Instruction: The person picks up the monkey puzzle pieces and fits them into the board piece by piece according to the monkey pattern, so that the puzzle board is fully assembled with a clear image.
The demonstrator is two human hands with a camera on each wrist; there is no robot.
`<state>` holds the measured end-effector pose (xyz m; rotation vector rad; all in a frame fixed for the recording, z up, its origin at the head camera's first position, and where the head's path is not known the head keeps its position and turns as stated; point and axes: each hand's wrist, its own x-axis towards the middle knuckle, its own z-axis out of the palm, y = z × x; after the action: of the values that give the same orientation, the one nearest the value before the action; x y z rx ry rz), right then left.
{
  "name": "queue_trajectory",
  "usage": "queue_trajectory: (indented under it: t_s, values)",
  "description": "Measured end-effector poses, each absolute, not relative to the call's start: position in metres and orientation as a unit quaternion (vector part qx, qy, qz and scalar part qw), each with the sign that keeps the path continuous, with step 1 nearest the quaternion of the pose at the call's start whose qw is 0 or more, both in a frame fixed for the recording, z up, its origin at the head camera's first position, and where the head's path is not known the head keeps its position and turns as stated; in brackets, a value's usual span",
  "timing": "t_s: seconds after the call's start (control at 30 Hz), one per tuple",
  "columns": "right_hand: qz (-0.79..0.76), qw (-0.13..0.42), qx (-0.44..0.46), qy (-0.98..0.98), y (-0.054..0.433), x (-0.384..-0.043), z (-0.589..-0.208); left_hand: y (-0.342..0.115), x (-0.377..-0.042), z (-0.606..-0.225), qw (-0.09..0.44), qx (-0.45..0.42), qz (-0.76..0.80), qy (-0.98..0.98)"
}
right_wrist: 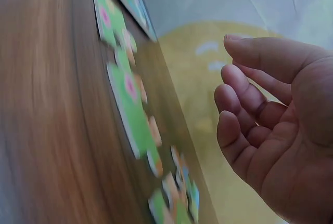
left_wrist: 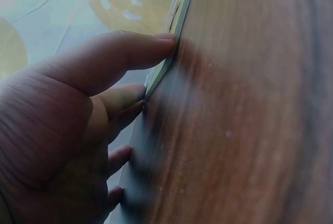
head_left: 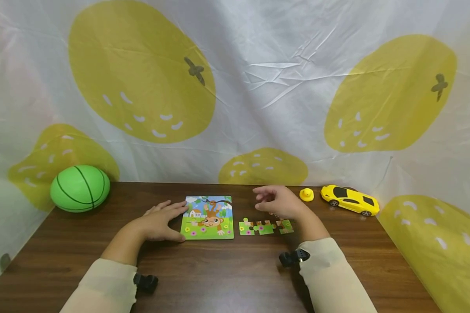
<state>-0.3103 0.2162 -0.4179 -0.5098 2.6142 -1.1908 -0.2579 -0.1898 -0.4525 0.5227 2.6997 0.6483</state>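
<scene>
A square picture puzzle board (head_left: 207, 218) with a monkey hanging from a branch lies flat on the table. My left hand (head_left: 162, 222) rests at its left side, thumb on the near corner and index finger higher up the edge. The left wrist view shows the thumb (left_wrist: 145, 47) against the board's rim. My right hand (head_left: 276, 201) hovers above the loose puzzle pieces, holding nothing, its fingers loosely bent. Beneath it, green pieces with pink and yellow flowers lie in a row, among them a left piece (head_left: 246, 228) and a right piece (head_left: 286, 226). The hand partly hides others behind.
A green ball (head_left: 80, 188) with black lines sits at the back left. To the back right stand a small yellow rubber duck (head_left: 307, 194) and a yellow toy car (head_left: 350, 201). A fruit-patterned cloth (head_left: 266, 108) hangs behind the brown wooden table (head_left: 203, 274).
</scene>
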Motion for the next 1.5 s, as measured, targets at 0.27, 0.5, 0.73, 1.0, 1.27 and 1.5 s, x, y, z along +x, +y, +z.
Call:
queue_trajectory:
  t_s: [0.27, 0.5, 0.73, 1.0, 1.27, 1.5]
  values:
    - [-0.396, 0.082, -0.145, 0.903, 0.252, -0.314, -0.432, -0.189, -0.257, -0.451, 0.159, 0.183, 0.227, 0.943]
    - [-0.377, 0.062, -0.136, 0.914, 0.269, -0.317, -0.439, -0.19, -0.258, -0.452, 0.16, 0.181, 0.228, 0.943]
    - [-0.36, 0.063, -0.128, 0.922, 0.281, -0.319, -0.443, -0.189, -0.257, -0.45, 0.164, 0.179, 0.232, 0.942]
    - [-0.351, 0.094, -0.125, 0.923, 0.287, -0.324, -0.449, -0.189, -0.257, -0.45, 0.165, 0.178, 0.233, 0.942]
    - [-0.352, 0.106, -0.117, 0.923, 0.286, -0.324, -0.45, -0.189, -0.256, -0.448, 0.164, 0.179, 0.231, 0.942]
    - [-0.347, 0.103, -0.104, 0.927, 0.283, -0.323, -0.45, -0.189, -0.256, -0.449, 0.162, 0.18, 0.23, 0.943]
